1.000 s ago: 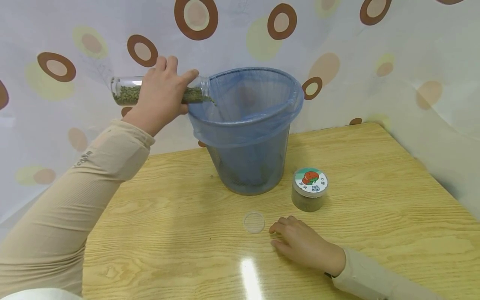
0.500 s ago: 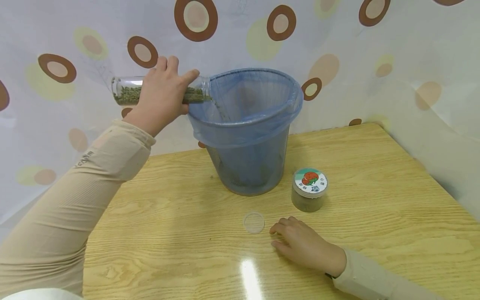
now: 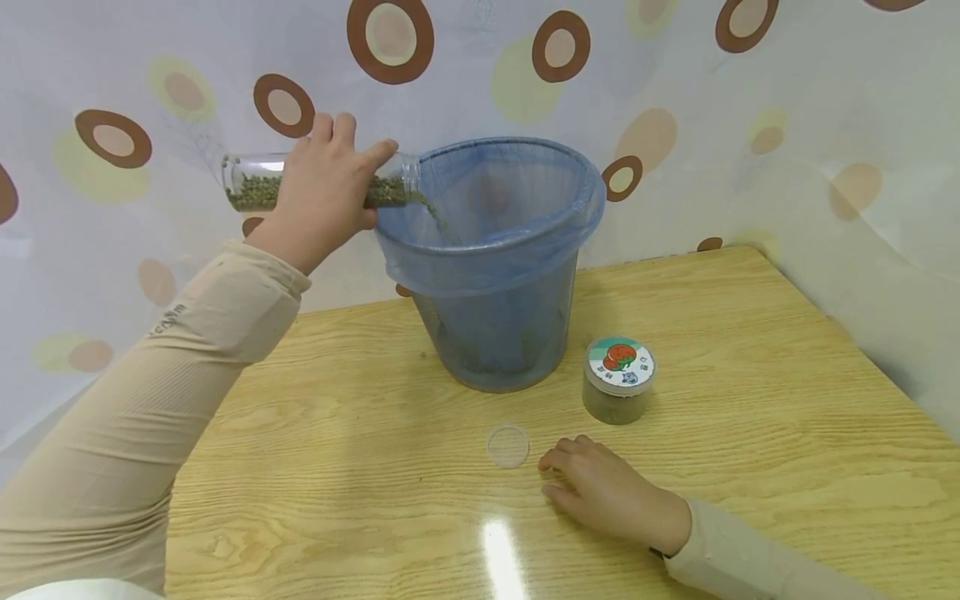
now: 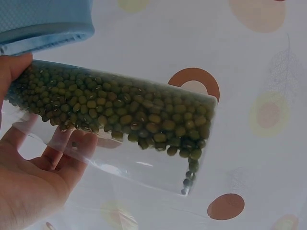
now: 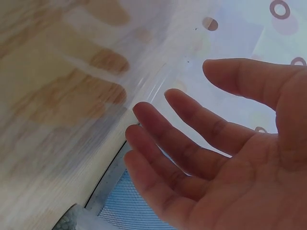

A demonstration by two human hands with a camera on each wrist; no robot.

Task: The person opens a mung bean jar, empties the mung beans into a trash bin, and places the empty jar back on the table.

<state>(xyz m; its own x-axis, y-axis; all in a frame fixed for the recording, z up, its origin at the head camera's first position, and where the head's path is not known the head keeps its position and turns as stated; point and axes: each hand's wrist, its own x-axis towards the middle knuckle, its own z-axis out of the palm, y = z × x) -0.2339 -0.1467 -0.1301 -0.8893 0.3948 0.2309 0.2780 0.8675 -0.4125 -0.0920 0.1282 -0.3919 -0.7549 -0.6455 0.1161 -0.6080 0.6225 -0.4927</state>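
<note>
My left hand (image 3: 324,193) grips a clear bottle (image 3: 258,160) tipped onto its side, its mouth over the left rim of a mesh bin lined with a blue bag (image 3: 495,271). Green mung beans (image 4: 127,108) lie along the bottle's lower side, and a thin stream of them falls from the mouth into the bin. Low over the table, my right hand (image 3: 603,492) holds nothing; its fingers are loosely bent in the right wrist view. Just left of its fingertips lies a clear round lid (image 3: 508,445).
A squat jar (image 3: 617,404) with a tomato picture on its lid stands right of the bin, beyond my right hand. The wooden table (image 3: 337,500) meets a wall covering (image 3: 712,125) patterned with circles at the back and right.
Beans keep trickling from the bottle into the bin; the falling stream looks greener and thicker at the mouth now. Both hands stay practically where they were.
</note>
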